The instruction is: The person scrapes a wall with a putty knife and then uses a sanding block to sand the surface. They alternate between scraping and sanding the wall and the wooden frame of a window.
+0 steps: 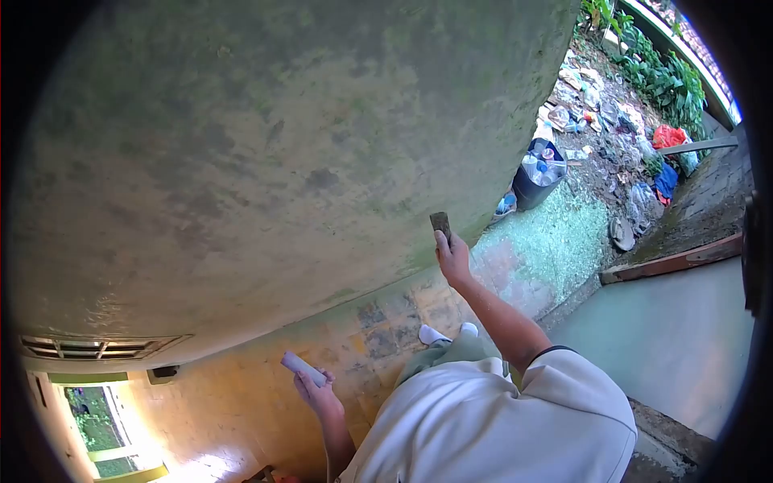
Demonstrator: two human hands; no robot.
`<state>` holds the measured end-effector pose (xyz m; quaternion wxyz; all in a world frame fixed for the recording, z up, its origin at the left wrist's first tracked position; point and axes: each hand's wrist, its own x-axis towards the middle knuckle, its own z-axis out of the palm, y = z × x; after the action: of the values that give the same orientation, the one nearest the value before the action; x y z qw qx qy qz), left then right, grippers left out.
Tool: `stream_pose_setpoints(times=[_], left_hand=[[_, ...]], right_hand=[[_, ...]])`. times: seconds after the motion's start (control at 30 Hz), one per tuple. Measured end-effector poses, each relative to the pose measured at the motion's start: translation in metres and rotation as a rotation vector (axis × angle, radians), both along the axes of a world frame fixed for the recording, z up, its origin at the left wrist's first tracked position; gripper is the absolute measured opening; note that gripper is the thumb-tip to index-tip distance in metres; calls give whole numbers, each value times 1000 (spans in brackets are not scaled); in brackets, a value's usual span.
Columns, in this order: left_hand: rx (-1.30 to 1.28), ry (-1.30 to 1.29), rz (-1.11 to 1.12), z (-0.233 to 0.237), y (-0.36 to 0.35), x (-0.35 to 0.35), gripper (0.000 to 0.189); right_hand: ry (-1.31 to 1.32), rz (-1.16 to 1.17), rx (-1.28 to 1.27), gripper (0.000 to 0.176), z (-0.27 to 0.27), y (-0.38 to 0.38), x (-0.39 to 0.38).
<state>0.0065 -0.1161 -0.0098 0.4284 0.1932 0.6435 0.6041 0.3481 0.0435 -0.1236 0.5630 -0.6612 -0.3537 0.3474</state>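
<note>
My right hand (453, 259) is closed around the lower end of a dark brown, flat rectangular piece (439, 223), held up in front of the stained wall (266, 153). Lower on the left, my left hand (319, 394) grips a pale lilac-white rectangular strip (302, 368) whose far end sticks out past the fingers. Its kind does not show. The wall is pale, with dark grey and greenish blotches, and fills the upper left of the view.
A dark bucket (533, 187) full of rubbish stands at the wall's end, with litter (596, 105) scattered beyond it. The floor (241, 394) is tiled, with greenish bits (555, 241) on the right. A board (672, 259) edges a pale surface there. A window (97, 423) is at lower left.
</note>
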Motion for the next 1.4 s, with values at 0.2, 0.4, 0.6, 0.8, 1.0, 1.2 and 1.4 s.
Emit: stream_pose_setpoints(times=[0.2, 0.4, 0.6, 0.8, 1.0, 1.2, 1.4], left_hand=[[-26, -25, 39, -13, 0, -19, 34], [-36, -51, 50, -23, -1, -29, 34], [-18, -105, 23, -16, 13, -17, 31], [-2, -96, -1, -25, 24, -16, 36], [-7, -107, -32, -32, 25, -11, 28], [5, -102, 19, -30, 28, -7, 29], [-14, -100, 35, -17, 34, 0, 29]], right_hand=[[-136, 120, -210, 39, -36, -64, -4], [126, 14, -17, 40, 41, 12, -2], [79, 91, -193, 42, -15, -49, -5], [219, 53, -165, 43, 12, 4, 2], [45, 29, -141, 45, -7, -21, -6], [-17, -29, -104, 47, -24, 13, 5], [70, -83, -90, 46, -1, -6, 9]])
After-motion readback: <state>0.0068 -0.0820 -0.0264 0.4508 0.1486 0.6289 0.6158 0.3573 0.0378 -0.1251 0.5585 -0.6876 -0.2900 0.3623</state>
